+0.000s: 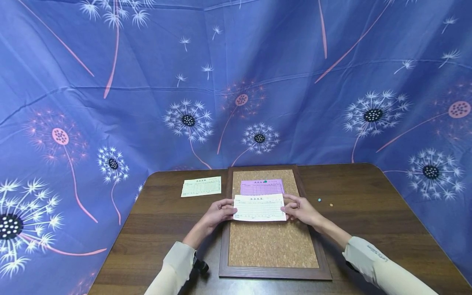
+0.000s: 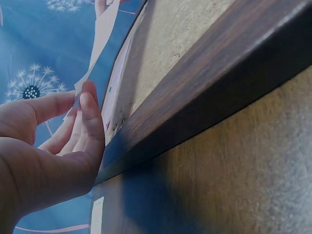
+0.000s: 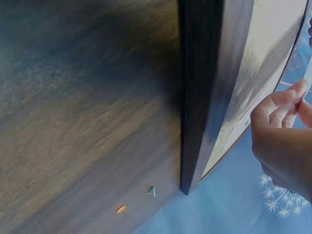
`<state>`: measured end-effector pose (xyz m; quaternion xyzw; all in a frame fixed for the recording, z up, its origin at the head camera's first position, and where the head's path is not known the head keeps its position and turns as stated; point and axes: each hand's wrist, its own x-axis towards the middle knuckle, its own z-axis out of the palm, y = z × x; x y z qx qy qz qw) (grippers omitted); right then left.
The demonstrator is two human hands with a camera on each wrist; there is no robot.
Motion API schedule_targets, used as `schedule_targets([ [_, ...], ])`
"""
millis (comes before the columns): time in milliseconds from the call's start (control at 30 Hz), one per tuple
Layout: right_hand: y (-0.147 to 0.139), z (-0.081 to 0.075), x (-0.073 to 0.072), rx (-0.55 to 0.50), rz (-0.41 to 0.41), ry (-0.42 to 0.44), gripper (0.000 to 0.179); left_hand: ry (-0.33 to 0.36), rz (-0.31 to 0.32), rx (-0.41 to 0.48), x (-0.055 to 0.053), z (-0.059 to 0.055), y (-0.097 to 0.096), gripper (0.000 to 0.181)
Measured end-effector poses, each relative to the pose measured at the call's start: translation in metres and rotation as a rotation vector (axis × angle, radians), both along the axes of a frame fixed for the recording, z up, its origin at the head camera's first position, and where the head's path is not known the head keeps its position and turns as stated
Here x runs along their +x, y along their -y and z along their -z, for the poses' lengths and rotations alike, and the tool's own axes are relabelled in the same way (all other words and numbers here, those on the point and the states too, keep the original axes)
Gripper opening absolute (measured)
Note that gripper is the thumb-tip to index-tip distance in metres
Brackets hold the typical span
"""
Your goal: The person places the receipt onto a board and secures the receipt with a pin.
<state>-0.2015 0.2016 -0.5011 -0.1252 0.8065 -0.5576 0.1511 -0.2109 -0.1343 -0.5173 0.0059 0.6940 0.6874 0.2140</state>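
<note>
Both hands hold a white printed form slip (image 1: 259, 208) stretched level above a framed cork board (image 1: 273, 248). My left hand (image 1: 220, 212) pinches its left edge between thumb and fingers, as the left wrist view also shows. At the opposite edge my right hand (image 1: 299, 209) pinches the paper the same way. Behind the white slip, a purple form slip (image 1: 262, 188) lies on the upper cork, with a green thumbtack (image 1: 265, 181) at its top edge. The white slip overlaps the purple one's lower part in the head view.
A pale green form slip (image 1: 201, 187) lies on the wooden table (image 1: 158, 229) left of the board. Right of the board are a teal thumbtack (image 1: 319, 200) and an orange thumbtack (image 1: 331, 205). A blue dandelion-print cloth (image 1: 147, 123) hangs behind the table.
</note>
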Motion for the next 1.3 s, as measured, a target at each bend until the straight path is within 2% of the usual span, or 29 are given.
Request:
schedule_targets([
  [167, -0.003, 0.003, -0.001, -0.002, 0.007, 0.004, 0.068, -0.045, -0.038, -0.013, 0.001, 0.002, -0.005, 0.046],
  [367, -0.006, 0.005, -0.003, 0.027, -0.010, -0.009, 0.065, -0.104, -0.045, -0.074, 0.003, 0.002, -0.016, 0.042],
  [800, -0.007, 0.014, -0.009, 0.096, 0.006, -0.058, 0.057, -0.136, -0.071, -0.163, 0.005, 0.001, -0.024, 0.045],
  [1000, -0.004, 0.015, -0.009, 0.135, 0.021, -0.096, 0.055, -0.154, -0.083, -0.174, 0.004, 0.002, -0.025, 0.032],
  [1167, -0.004, 0.013, -0.008, 0.150, 0.044, -0.083, 0.055, -0.174, -0.080, -0.221, 0.001, 0.002, -0.027, 0.023],
  [1300, -0.004, 0.013, -0.008, 0.156, 0.056, -0.078, 0.056, -0.195, -0.071, -0.256, -0.001, 0.002, -0.029, 0.023],
])
